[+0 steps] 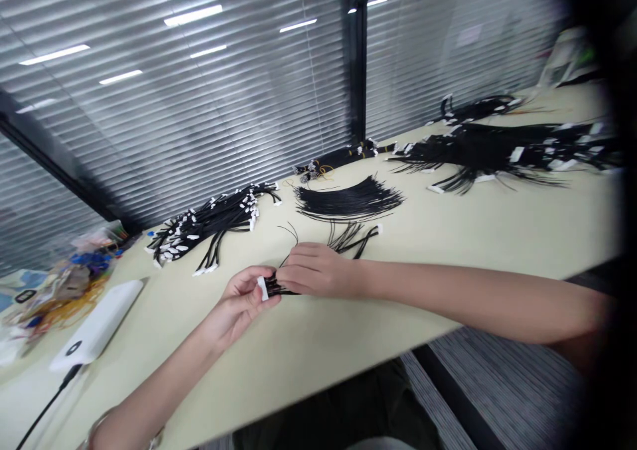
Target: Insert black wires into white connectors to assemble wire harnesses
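Observation:
A white connector (263,289) with black wires running out to the right is pinched in the fingers of my left hand (242,304). My right hand (318,271) is closed over those black wires, just right of the connector; its fingertips are partly hidden, and I cannot make out exactly which wires they grip. Beyond my right hand, loose black wire ends and a small harness with a white connector (380,229) lie on the table. A fanned bundle of cut black wires (351,199) rests farther back.
Black harnesses with white connectors lie in a pile (213,221) at the left and a larger pile (497,148) at the right. A white power bank (99,324) with a cable sits left, near tangled coloured wires (79,291). Window blinds stand behind the table (448,237).

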Demonstrator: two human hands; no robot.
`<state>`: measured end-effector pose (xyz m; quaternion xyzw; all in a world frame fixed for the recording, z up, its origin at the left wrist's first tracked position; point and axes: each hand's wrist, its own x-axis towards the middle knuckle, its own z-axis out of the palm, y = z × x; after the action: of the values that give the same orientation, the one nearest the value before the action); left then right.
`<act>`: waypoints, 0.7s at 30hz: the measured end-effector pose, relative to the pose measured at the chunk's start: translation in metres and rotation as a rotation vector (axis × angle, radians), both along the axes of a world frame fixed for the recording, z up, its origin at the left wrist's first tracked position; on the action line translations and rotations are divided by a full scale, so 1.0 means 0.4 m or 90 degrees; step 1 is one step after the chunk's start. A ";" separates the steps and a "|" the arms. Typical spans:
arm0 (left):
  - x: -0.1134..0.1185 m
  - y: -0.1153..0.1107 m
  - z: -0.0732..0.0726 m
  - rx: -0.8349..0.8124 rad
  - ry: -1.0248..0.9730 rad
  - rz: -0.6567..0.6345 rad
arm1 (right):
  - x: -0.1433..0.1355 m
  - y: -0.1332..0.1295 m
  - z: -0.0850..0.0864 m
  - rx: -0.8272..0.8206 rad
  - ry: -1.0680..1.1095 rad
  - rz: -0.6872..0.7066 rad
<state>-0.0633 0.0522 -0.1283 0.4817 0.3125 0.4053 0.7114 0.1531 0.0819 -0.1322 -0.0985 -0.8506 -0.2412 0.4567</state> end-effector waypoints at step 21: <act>0.025 0.027 0.000 -0.013 -0.026 0.152 | -0.002 0.019 0.010 -0.046 -0.176 -0.142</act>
<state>-0.0534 0.0631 -0.1284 0.4255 0.3568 0.4936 0.6693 0.1521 0.0894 -0.1281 -0.1744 -0.8972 -0.2708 0.3021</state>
